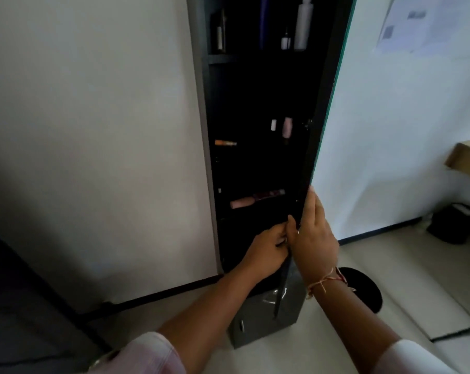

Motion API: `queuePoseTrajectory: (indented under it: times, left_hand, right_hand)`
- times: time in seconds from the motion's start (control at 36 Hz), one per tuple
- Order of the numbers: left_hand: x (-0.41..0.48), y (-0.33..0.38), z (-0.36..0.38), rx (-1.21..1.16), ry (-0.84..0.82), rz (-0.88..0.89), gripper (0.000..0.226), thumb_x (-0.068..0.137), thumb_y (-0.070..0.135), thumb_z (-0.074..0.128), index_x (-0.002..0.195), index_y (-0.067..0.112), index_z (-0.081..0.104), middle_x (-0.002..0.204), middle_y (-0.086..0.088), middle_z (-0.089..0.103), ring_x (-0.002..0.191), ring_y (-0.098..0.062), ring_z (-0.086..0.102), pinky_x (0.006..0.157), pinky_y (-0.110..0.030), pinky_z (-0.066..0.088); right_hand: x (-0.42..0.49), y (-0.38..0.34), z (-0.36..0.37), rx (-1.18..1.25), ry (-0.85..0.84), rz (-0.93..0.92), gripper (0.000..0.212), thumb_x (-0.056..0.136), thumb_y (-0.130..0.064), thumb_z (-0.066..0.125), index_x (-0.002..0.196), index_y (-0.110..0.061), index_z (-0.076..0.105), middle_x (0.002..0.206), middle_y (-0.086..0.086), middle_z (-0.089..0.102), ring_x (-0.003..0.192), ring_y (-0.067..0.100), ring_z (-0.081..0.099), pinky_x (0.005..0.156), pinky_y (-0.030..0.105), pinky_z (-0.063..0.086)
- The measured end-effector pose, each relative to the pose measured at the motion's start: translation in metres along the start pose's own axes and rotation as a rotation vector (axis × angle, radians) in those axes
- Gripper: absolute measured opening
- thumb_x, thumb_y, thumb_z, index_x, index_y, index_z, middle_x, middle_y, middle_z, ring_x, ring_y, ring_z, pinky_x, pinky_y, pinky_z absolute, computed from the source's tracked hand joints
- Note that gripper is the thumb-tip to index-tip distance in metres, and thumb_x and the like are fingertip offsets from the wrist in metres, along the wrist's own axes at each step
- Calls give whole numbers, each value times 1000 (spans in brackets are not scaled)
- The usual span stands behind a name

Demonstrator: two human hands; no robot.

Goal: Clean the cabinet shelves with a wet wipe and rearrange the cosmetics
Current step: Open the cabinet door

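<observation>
white wall point(93, 130), pale floor point(336, 346), cabinet point(201, 103) (door point(325, 103) held open)

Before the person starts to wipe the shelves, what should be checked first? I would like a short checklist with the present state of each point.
1. Cabinet door open: ok, the shelves are exposed.
2. Right hand steady on the door: ok, it grips the door's edge.
3. Left hand free: cannot tell, its fingers curl by the door edge, partly hidden.
4. Wet wipe ready: cannot tell, none shows.
5. Shelves emptied: not ok, a white bottle stands up top and a pink tube lies lower down.
6. Light inside: not ok, the interior is very dark.
</observation>
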State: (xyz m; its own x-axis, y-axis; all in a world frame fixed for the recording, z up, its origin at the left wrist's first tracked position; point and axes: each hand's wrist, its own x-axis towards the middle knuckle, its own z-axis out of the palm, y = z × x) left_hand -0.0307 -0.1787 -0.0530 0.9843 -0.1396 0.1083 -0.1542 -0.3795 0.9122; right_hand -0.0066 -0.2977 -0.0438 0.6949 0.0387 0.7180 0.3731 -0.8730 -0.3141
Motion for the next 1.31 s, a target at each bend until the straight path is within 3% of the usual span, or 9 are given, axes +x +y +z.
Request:
queuePoseTrajectory:
  times: [0.17,0.33,0.44,0.67,0.75,0.81,0.89,1.03,1.31]
  left_hand:
    - [4,4,20,61,-74,33,50,96,15,53,140,39,44,138,12,55,127,-3,50,107,-27,42]
    - [4,4,35,220,77,60,63,93,27,58,144,45,25,147,11,43,132,-8,42,91,-4,28]
    - [13,9,43,368,72,137,76,92,23,62,153,25,16,160,3,22,147,-13,18,111,-19,18]
    - [38,30,71,599,86,307,95,87,35,67,155,20,3,163,3,3,150,-18,-2,117,-35,15]
    - [50,38,84,687,86,359,100,84,42,69,155,21,1,163,3,2,150,-19,-4,118,-38,18]
    - [58,42,92,706,81,373,102,83,47,68,154,21,-1,163,3,0,150,-18,-7,119,-41,18]
    - [70,48,105,738,97,385,104,83,56,64,154,22,-5,163,4,-4,149,-18,-10,118,-41,17]
    - [88,54,124,840,159,403,109,78,77,48,154,20,-6,163,2,-7,150,-22,-11,116,-46,17]
    - [105,47,131,1009,200,294,127,61,101,25,155,20,-2,163,0,-11,149,-25,-13,116,-59,13]
  right_hand:
    - [-8,16,-19,-34,16,29,72,100,-37,41,156,-16,2,153,11,35,133,32,49,91,43,56]
    - [-13,50,-41,-167,-16,22,73,96,-19,45,156,-6,5,163,15,-2,142,34,31,107,38,39]
    - [-13,76,-61,-172,9,46,90,84,-12,50,156,-12,-4,162,11,-14,135,39,38,102,42,44]
    - [0,135,-86,-148,-26,93,96,86,-5,59,157,-14,-4,163,7,-14,127,36,44,86,40,56]
    - [8,154,-89,-209,-37,123,100,83,-1,65,156,-10,-3,163,9,-14,137,34,35,98,39,50]
    - [12,169,-92,-304,-49,121,102,81,0,67,156,-8,-2,163,12,-12,149,32,15,113,41,31]
    - [18,191,-98,-465,-80,66,95,86,-13,64,156,-7,1,163,16,-11,151,30,-4,120,48,15]
    - [34,204,-104,-627,-111,-122,74,96,-48,37,157,-14,11,163,11,-7,151,29,-6,121,50,-4]
    - [49,219,-93,-641,-140,-233,80,92,-67,29,156,-21,17,164,10,-5,152,28,-4,120,52,-1]
